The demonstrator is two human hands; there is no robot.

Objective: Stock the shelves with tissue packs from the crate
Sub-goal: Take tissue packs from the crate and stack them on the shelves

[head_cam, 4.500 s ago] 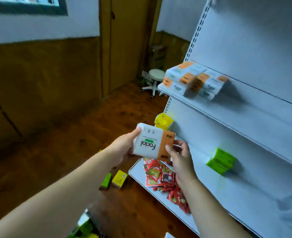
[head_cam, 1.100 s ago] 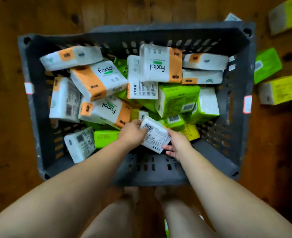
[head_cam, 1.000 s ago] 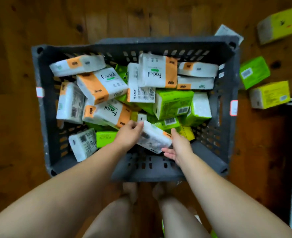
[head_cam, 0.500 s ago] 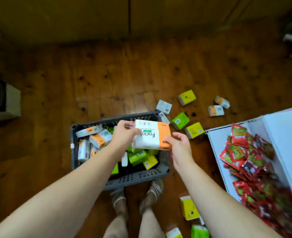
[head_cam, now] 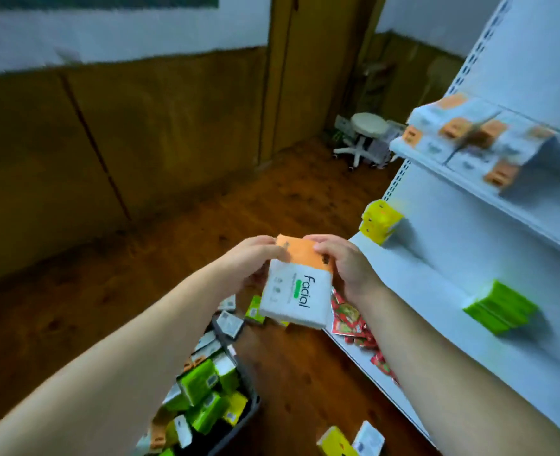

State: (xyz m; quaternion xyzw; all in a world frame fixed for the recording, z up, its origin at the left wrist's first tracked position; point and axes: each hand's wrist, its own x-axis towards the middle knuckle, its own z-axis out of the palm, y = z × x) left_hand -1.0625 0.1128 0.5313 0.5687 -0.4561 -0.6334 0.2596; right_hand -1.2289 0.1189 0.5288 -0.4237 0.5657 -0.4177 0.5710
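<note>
Tissue pack (head_cam: 296,292), a soft rectangular white block with an orange band, hangs upright before the white metal shelving (head_cam: 443,271), above the dark plastic crate (head_cam: 252,408). Your left grip (head_cam: 255,260) and right grip (head_cam: 346,268) both pinch its orange top.

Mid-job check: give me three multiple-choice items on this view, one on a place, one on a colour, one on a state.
1. Which shelf holds the stacked packs? A) bottom B) middle C) upper shelf
2. Band colour of the held pack? A) blue B) orange C) purple
3. How is it held? A) both hands B) left only C) not held

Answers:
1. C, they sit on the highest board in view.
2. B, an orange end shows above the word Facial.
3. A, the left hand and right hand both hold its orange end.
</note>
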